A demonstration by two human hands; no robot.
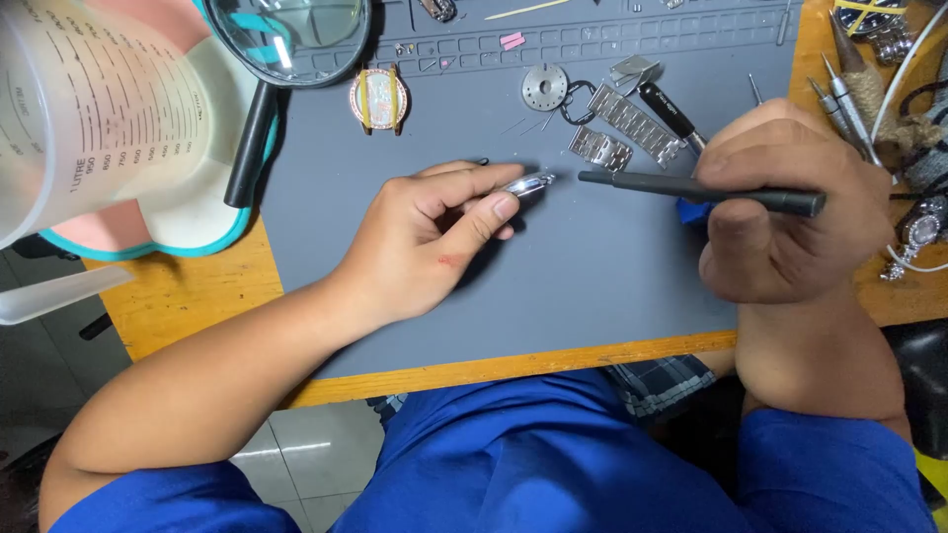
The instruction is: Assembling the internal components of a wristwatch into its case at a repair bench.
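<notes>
From the head view, the left hand (pixel 434 237) pinches a small shiny metal piece (pixel 530 184) between thumb and fingertips, holding it just above the grey mat (pixel 592 266) that covers the wooden surface (pixel 188 296). The right hand (pixel 790 212) is clenched around a slim black tool (pixel 691 190), which lies level with its tip pointing left, near the metal piece but not touching it. Beyond the tool, on the mat, lie silver watch-band segments (pixel 622 128), a round toothed metal disc (pixel 544 87) and a watch case with a pale dial (pixel 378 99). A black-handled magnifying glass (pixel 286 39) rests at the upper left, beside a clear measuring jug (pixel 89 99). More tools (pixel 849 99) and a watch (pixel 918 232) lie at the right edge.
</notes>
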